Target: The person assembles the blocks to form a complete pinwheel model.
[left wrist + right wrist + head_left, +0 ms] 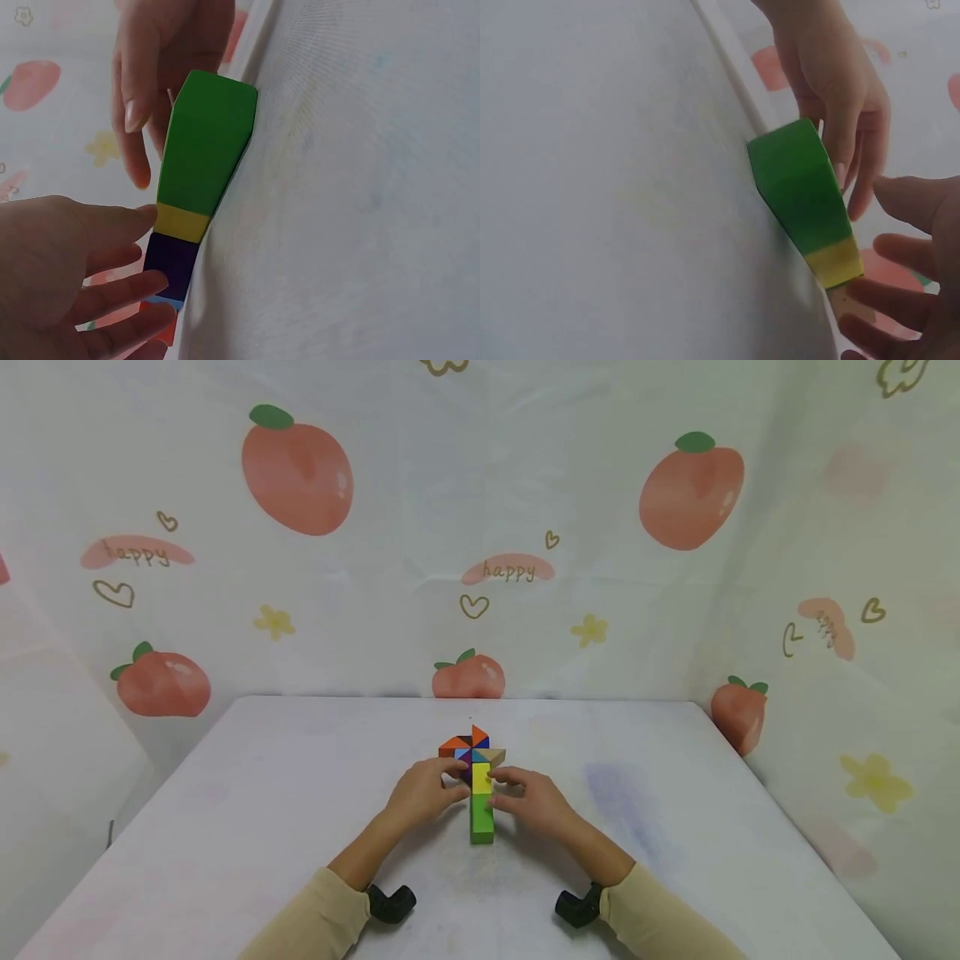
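Observation:
On the white table lies a pinwheel shape of coloured blocks. Its stem is a long green block (482, 820) with a yellow block (482, 779) beyond it. Orange (480, 735), blue, purple (171, 264) and bare-wood (853, 307) pieces fan out at the far end. My left hand (423, 792) lies along the left side, fingers spread loosely and fingertips right at the purple and yellow blocks. From the right, my right hand (538, 800) rests its relaxed fingertips by the yellow and green blocks. Neither hand curls round a block.
Beyond the table's (360, 727) far edge hangs a pale cloth backdrop (397, 527) printed with peaches, hearts and flowers. Black wrist devices (392, 904) show at both beige sleeves (318, 914).

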